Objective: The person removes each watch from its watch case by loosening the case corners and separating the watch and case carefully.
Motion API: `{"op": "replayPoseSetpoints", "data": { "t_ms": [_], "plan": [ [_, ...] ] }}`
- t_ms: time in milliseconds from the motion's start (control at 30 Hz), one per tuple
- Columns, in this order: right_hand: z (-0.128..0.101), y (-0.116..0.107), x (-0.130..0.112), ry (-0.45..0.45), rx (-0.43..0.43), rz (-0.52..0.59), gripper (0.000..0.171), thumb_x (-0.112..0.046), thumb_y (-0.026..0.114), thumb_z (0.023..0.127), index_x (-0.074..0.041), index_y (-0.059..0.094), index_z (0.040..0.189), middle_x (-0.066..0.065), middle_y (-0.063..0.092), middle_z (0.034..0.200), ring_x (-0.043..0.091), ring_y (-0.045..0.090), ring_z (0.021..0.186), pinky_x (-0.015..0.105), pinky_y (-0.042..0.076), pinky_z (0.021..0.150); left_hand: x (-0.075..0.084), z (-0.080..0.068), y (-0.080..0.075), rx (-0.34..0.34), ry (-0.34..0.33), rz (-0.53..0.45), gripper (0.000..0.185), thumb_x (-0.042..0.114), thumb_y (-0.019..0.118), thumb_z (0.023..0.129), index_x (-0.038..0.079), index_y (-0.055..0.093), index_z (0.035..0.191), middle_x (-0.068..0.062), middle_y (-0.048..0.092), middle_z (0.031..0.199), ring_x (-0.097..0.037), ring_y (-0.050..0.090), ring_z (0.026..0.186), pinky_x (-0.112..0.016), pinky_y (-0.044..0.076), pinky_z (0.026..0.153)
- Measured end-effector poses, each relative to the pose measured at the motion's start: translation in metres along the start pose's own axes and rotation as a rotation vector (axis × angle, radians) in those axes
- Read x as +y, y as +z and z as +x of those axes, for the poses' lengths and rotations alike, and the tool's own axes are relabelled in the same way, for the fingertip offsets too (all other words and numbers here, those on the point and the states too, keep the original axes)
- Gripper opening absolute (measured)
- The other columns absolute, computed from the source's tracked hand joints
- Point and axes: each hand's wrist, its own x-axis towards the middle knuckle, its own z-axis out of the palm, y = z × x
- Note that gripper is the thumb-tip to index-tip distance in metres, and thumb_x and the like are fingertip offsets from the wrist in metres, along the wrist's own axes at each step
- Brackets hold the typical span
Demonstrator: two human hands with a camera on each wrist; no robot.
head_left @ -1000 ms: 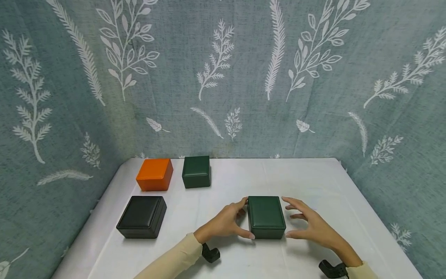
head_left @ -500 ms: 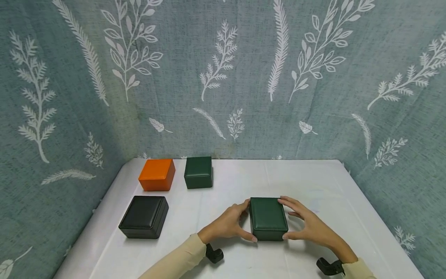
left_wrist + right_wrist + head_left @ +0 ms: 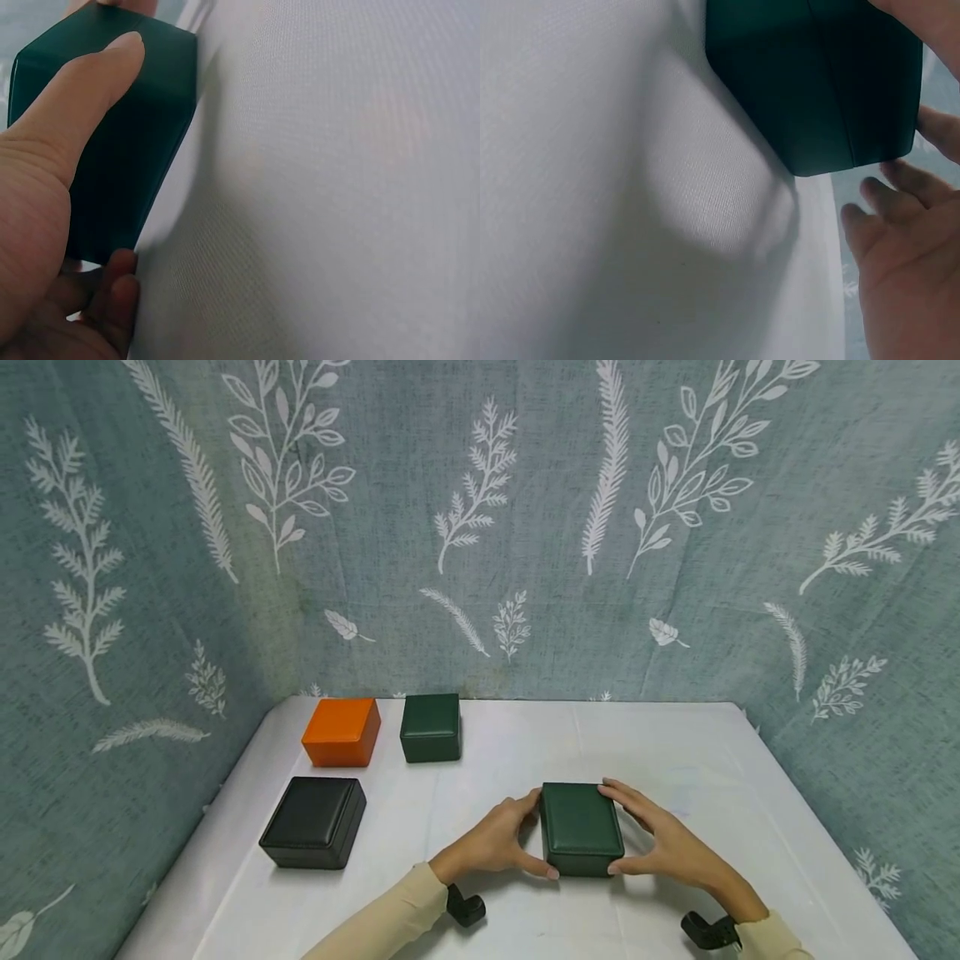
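A dark green box (image 3: 581, 818) with a closed lid sits on the white table, right of the middle. My left hand (image 3: 495, 839) holds it from the left, thumb on the near side and fingers at the far left corner. In the left wrist view, the thumb (image 3: 90, 90) lies across the box's side. From the right, my right hand (image 3: 663, 839) grips the same box, with its thumb at the near corner and index finger at the far right corner. Other fingers of the right hand (image 3: 915, 247) stand just off the box in the right wrist view.
At the back left of the table (image 3: 675, 743) are an orange box (image 3: 341, 732) and a smaller green box (image 3: 431, 728). A black box (image 3: 313, 822) stands nearer, at the left. Patterned cloth (image 3: 480, 527) surrounds the table's back and sides.
My right hand was a little apart from the green box a second ago and has come in to grip its right corners. The left hand has kept its place. The whole view shifts slightly.
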Motion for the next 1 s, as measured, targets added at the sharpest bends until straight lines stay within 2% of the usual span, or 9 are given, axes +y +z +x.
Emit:
{"op": "replayPoseSetpoints", "data": {
  "t_ms": [233,400,500,667,800,1000],
  "plan": [
    [0.003,-0.003,0.001,0.014,-0.016,0.006,0.1,-0.041,0.089,0.08,-0.021,0.034,0.162,0.019,0.027,0.165,0.045,0.039,0.143,0.06,0.044,0.105,0.0,0.004,-0.003,0.001,-0.001,0.029,0.123,0.048,0.095,0.07,0.001,0.027,0.161,-0.003,0.058,0.13,-0.011,0.052,0.109,-0.025,0.048,0.093],
    [0.002,-0.003,0.002,0.017,0.019,-0.04,0.098,-0.047,0.09,0.077,-0.024,0.04,0.159,0.02,0.034,0.162,0.045,0.041,0.142,0.062,0.048,0.1,-0.002,0.006,-0.003,-0.006,-0.009,0.013,0.12,0.044,0.096,0.069,0.002,0.03,0.16,0.001,0.061,0.12,-0.009,0.055,0.104,-0.023,0.05,0.089],
    [0.003,-0.004,0.001,0.014,0.027,-0.029,0.098,-0.046,0.091,0.076,-0.022,0.044,0.158,0.022,0.036,0.16,0.044,0.045,0.14,0.062,0.048,0.1,-0.003,0.007,-0.001,-0.007,-0.015,-0.001,0.119,0.042,0.097,0.068,0.003,0.032,0.159,0.003,0.062,0.115,-0.008,0.056,0.101,-0.023,0.051,0.087],
    [0.006,-0.009,0.0,0.02,-0.004,0.045,0.096,-0.041,0.092,0.077,-0.019,0.045,0.157,0.024,0.035,0.16,0.041,0.052,0.135,0.06,0.045,0.105,-0.001,0.005,0.0,0.0,-0.048,-0.029,0.119,0.043,0.097,0.068,0.002,0.033,0.159,0.002,0.061,0.119,-0.008,0.056,0.102,-0.024,0.051,0.087],
    [0.01,-0.013,-0.003,0.022,-0.026,0.053,0.094,-0.04,0.092,0.077,-0.017,0.046,0.156,0.024,0.036,0.16,0.039,0.053,0.135,0.057,0.044,0.107,0.0,0.003,0.0,0.01,-0.076,-0.032,0.12,0.044,0.098,0.067,0.001,0.033,0.159,0.002,0.061,0.121,-0.008,0.056,0.103,-0.024,0.051,0.088],
    [0.012,-0.016,-0.001,0.023,-0.022,0.043,0.09,-0.038,0.092,0.078,-0.017,0.049,0.155,0.02,0.042,0.158,0.035,0.055,0.133,0.049,0.047,0.107,0.0,0.002,0.0,0.013,-0.065,-0.016,0.121,0.044,0.097,0.067,-0.001,0.033,0.158,0.002,0.062,0.116,-0.008,0.057,0.102,-0.024,0.051,0.088]
  ]
}}
